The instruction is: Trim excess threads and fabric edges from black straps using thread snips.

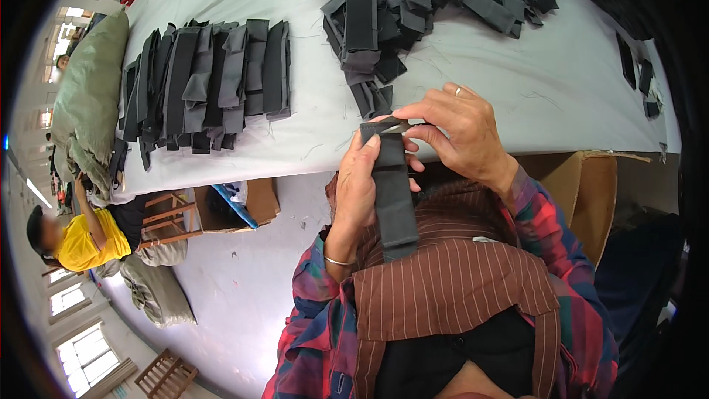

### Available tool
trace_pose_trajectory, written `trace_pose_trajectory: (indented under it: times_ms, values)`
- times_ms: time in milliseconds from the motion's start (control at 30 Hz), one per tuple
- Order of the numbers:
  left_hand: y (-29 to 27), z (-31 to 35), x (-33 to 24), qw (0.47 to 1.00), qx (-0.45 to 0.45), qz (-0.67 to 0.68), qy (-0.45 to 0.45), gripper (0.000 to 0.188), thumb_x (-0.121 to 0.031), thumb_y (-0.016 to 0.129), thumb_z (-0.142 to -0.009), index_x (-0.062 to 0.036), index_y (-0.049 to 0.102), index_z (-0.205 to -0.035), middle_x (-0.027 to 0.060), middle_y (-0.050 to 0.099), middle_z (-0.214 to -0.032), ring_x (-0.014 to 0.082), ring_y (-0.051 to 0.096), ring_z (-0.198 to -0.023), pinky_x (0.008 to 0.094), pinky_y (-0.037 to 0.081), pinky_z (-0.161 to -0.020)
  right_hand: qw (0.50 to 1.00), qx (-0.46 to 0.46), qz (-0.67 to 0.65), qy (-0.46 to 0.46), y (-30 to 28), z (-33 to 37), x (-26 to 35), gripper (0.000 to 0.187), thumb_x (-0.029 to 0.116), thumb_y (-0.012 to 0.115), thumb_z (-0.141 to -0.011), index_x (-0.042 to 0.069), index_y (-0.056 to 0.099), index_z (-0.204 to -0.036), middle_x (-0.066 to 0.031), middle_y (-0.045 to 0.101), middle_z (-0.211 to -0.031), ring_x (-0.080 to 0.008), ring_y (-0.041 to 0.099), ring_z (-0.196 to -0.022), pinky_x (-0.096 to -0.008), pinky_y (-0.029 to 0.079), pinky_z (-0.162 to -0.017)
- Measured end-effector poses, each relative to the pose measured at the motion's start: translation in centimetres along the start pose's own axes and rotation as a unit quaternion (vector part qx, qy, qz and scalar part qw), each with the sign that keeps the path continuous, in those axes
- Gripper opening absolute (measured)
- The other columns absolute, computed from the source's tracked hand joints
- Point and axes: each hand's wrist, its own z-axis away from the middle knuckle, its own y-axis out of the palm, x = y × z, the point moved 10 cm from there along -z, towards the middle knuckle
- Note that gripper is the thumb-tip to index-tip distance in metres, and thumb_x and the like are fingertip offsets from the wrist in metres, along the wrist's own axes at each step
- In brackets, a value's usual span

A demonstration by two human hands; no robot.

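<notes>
My left hand (357, 183) is closed on a dark grey fabric strip (395, 203), its thumb pressed flat near the top end. The strip hangs down over my lap at the table's edge. Pinched between the thumb and fingers of my right hand (464, 131) is a pair of small thread snips (399, 127). Their metal tip touches or lies very near the strip's upper end, beside my left thumb. Part of the snips is hidden by my fingers. Just beyond my hands, a loose pile of similar strips (362, 18) spreads over the white-covered table (310, 125).
A neat row of dark strips (221, 77) lies at the table's left. Beyond that edge stands a stuffed green sack (88, 81). Cardboard boxes (591, 185) stand below the table. At the left, a person in a yellow top (96, 240) is beside a wooden stool (170, 218).
</notes>
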Motion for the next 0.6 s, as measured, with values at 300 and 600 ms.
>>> trace_pose_trajectory:
  times_ms: [300,600]
  values:
    - [-0.7,-0.3,0.2,1.000,-0.017,-0.017,-0.013,0.033,-0.021,0.036,-0.097,0.0040,0.046,-0.116,0.0172,0.059,-0.096,0.0221,0.063,-0.076,0.0318,0.058,-0.059,0.997,0.002,0.052,-0.053,1.7,-0.4,0.4,0.014,0.024,0.071,-0.074,0.019,0.067,-0.086,0.0047,0.054,-0.068,-0.0176,0.052,-0.064,-0.0306,0.037,-0.058]
    - [-2.0,-0.4,0.2,0.998,-0.055,-0.011,-0.008,0.033,-0.013,0.040,-0.095,0.0006,0.046,-0.125,0.0112,0.061,-0.096,0.0176,0.062,-0.080,0.0284,0.055,-0.070,0.973,-0.076,-0.147,0.161,1.2,1.7,-3.5,0.019,0.019,0.077,-0.070,0.013,0.066,-0.084,0.0006,0.062,-0.069,-0.0197,0.056,-0.060,-0.0306,0.041,-0.054]
